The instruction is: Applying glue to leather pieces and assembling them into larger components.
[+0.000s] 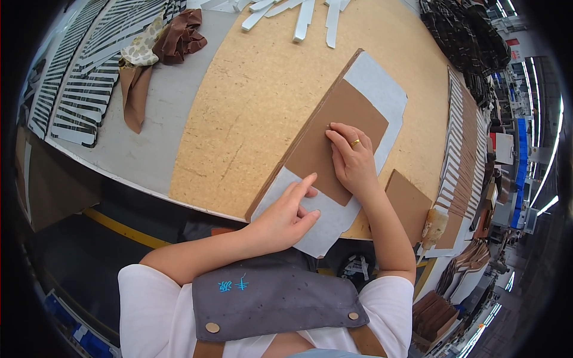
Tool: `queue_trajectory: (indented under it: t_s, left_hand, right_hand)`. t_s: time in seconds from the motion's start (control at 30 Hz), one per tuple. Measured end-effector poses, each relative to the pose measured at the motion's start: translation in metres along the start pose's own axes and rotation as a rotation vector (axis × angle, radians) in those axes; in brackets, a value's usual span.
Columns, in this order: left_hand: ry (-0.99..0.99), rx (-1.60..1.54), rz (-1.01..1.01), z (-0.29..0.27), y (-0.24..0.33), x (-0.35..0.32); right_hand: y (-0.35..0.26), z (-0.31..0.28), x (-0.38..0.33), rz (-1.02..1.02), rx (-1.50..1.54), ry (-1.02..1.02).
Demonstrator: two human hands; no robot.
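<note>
A flat brown leather-like panel lies slantwise on the table, bordered at both ends by pale grey sheet. Its long left side looks thick and layered, like a stack. Over the lower grey end rests my left hand, with thumb and index finger apart and nothing in them. My right hand, a ring on one finger, is on the brown surface. Its thumb is bent under and the fingertips are drawn together; anything between them is too small to make out.
White strips lie at the table's far edge. Brown cloth and striped pieces are at the left. To the right are a smaller brown panel, a glue-stained brush-like tool, striped pieces and dark plaid fabric.
</note>
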State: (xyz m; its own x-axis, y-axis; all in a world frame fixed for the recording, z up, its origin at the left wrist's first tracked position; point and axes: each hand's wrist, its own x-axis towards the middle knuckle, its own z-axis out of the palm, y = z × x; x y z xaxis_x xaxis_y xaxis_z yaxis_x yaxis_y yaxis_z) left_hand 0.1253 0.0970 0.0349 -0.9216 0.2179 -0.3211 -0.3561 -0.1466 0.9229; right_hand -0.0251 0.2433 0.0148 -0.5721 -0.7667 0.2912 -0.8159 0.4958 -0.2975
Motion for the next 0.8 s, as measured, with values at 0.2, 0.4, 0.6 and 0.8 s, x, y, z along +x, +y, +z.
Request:
queue_trajectory:
  t_s: [0.2,0.4,0.6,0.8]
  left_hand:
    - [-0.127,0.419,0.199,-0.001,0.005,-0.009]
    - [0.149,0.878,0.619,0.001,-0.005,0.007]
    - [0.159,1.175,0.539,-0.003,-0.012,0.020]
    - [0.147,1.138,0.554,-0.005,-0.006,0.024]
  right_hand:
    - [0.001,0.000,0.001,0.001,-0.009,-0.010]
    - [-0.002,0.001,0.001,0.025,-0.044,-0.022]
    - [-0.005,-0.005,0.006,0.019,-0.058,-0.067]
    - [-0.020,-0.010,0.012,-0.083,0.030,-0.024]
